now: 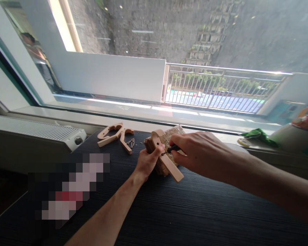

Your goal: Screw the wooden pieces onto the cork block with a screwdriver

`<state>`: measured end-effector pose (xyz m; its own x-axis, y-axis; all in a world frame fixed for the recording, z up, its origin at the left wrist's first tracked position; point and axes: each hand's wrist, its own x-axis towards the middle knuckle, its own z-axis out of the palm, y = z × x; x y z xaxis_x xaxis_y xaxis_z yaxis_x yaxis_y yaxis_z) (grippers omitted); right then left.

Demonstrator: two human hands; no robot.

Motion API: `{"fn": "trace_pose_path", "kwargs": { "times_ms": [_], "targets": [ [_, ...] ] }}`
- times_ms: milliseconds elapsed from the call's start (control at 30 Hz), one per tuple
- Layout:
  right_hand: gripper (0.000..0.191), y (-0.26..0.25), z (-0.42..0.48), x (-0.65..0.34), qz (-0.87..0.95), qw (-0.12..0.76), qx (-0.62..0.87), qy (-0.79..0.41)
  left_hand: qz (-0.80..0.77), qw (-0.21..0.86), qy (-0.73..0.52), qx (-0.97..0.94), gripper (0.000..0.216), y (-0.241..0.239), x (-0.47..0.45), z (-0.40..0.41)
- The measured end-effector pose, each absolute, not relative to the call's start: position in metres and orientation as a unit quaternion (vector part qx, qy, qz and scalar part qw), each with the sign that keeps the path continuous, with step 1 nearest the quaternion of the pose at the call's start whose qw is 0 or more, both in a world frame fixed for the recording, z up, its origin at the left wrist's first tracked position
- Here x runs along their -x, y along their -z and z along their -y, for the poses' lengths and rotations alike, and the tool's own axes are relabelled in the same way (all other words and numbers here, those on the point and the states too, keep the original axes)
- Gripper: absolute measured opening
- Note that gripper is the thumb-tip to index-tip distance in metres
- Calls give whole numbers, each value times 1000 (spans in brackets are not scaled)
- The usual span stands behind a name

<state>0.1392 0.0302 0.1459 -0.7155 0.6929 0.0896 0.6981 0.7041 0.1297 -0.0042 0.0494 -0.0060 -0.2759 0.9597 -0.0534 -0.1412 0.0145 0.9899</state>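
Observation:
My left hand (146, 163) is closed round a pale wooden hook-shaped piece (171, 166), its thumb pressing on the face near a dark hole. Behind and beneath this piece is a rough brown block (176, 132), partly wrapped in what looks like shiny clear film. My right hand (199, 148) grips a screwdriver (172, 148) by its black handle. The screwdriver's tip points at the wooden piece, right beside my left thumb; whether a screw sits under it is too small to tell.
Two more curved wooden pieces (111, 134) lie at the table's far left, with several screws (130, 142) beside them. A blurred-out patch (74, 191) covers part of the dark table (195, 212). A radiator (36, 131), a window and a green cloth (258, 136) border it. Someone stands outside.

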Motion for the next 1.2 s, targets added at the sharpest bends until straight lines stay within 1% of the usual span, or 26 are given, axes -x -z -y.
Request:
{"fn": "trace_pose_path", "kwargs": {
  "times_ms": [67, 133, 267, 433, 667, 733, 800, 967, 1033, 1100, 1200],
  "targets": [
    [9, -151, -29, -138, 929, 0, 363, 76, -538, 468, -587, -382, 44, 6, 4, -50],
    [13, -155, -28, -137, 936, -12, 344, 68, -544, 468, -585, -379, 43, 6, 5, -50],
    [16, -155, -29, -135, 947, 0, 318, 40, -551, 472, -583, -366, 41, 5, 5, -50],
    [18, -146, -36, -136, 939, 4, 341, 46, -539, 481, -589, -363, 43, 3, 5, -49],
    [25, -144, -40, -135, 911, -1, 407, 67, -544, 474, -586, -369, 45, 2, 3, -47],
    [23, -146, -39, -137, 911, -3, 406, 80, -536, 485, -586, -366, 44, 1, 3, -47],
    [17, -148, -37, -138, 910, 0, 403, 92, -529, 496, -586, -362, 44, 0, 4, -47],
    [15, -155, -34, -138, 929, -15, 355, 102, -535, 491, -580, -369, 44, 1, 5, -47],
    [17, -157, -34, -135, 938, -21, 331, 98, -537, 489, -580, -369, 42, 2, 6, -48],
    [20, -155, -35, -133, 946, -13, 312, 85, -540, 485, -583, -364, 40, 2, 6, -48],
    [18, -150, -35, -132, 953, 1, 298, 63, -546, 477, -589, -357, 36, 1, 5, -47]
  ]
}}
